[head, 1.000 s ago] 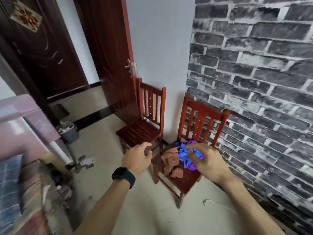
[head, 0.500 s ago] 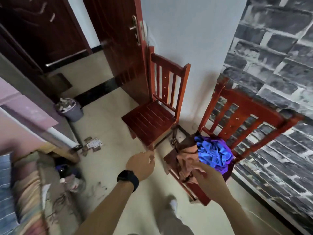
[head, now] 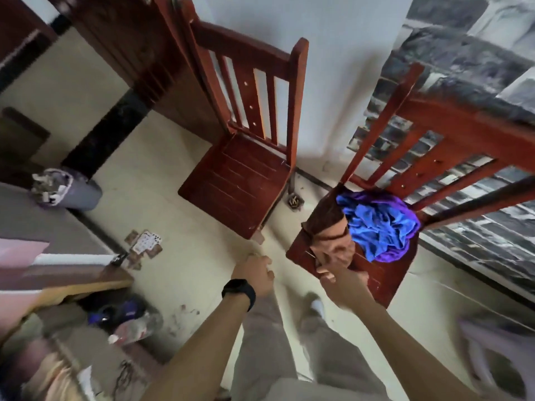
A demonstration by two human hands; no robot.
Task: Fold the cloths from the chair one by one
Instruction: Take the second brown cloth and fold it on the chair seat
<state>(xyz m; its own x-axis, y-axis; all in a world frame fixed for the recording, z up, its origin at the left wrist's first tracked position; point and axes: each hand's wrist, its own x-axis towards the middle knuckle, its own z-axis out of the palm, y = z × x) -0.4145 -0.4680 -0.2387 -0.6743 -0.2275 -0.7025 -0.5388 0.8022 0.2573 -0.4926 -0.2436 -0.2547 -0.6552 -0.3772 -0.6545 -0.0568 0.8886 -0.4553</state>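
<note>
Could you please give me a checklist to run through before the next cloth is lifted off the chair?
1. Both cloths on the right chair: ok.
2. The right hand at the peach cloth: ok.
3. Its grip on that cloth: cannot tell, blurred.
4. The blue cloth apart from the peach cloth: not ok, they touch.
5. The left hand free: ok, holds nothing.
</note>
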